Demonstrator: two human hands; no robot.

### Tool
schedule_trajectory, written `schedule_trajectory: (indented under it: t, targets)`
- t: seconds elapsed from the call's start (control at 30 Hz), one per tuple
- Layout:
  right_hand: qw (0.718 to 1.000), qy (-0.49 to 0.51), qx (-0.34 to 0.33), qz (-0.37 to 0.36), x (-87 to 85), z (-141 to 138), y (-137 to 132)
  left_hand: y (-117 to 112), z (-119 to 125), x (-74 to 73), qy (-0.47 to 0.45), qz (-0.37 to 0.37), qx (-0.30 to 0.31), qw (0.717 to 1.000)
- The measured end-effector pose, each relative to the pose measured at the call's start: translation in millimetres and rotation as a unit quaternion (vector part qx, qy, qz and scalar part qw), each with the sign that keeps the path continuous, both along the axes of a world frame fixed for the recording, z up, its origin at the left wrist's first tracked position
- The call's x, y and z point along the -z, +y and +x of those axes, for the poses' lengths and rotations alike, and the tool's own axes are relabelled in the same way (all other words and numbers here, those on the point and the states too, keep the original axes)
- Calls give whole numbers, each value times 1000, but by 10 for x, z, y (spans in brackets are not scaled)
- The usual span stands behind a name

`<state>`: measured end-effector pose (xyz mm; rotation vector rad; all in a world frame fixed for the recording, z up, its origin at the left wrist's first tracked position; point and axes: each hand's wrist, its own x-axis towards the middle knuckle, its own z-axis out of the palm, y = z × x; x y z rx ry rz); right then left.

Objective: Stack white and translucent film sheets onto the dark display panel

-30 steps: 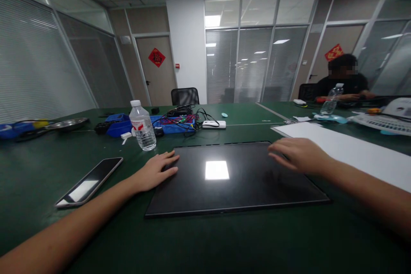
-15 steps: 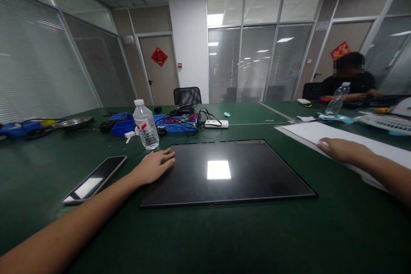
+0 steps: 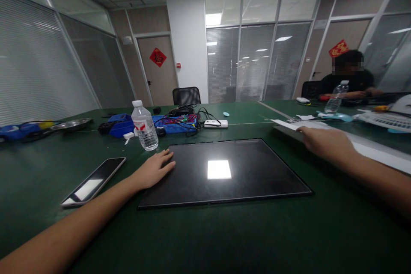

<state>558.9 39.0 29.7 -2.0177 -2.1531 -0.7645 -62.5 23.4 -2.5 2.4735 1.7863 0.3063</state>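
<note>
Panel [image 3: 253, 188] mid-table [image 3: 224, 239], left hand [image 3: 154, 169] on its left edge, phone [image 3: 96, 182] further left, bottle [image 3: 145, 128] just beyond that hand! Out right, right hand [image 3: 329, 142] at the sheet's [image 3: 382, 156] near edge (touching, seemingly; it's blurred). Behind the panel, cables [image 3: 192, 118] in a tray [image 3: 180, 129].

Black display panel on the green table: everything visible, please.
The black display panel is a thin, flat rectangle with a narrow dark rim. Its face looks smooth and glossy, like glass or plastic, with a bright squarish reflection right of the left hand. It lies flat, glossy side up, on the green table. The left hand rests over its left edge, partly hiding it.
</note>
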Motion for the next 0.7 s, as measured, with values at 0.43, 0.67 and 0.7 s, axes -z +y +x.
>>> schedule_trajectory:
  t: [0.43,0.67,0.7]
  targets:
    - [877,38,-469,-93,25,-1388,-895,-44,-1,-39,-68,20,61,996]
    - [900,46,-431,-50,37,-1168,-687,-89,26,-41,-44,10,91,995]
    - [907,44,-414,-59,47,-1132,-653,-103,43,-43,-40,9,91,995]
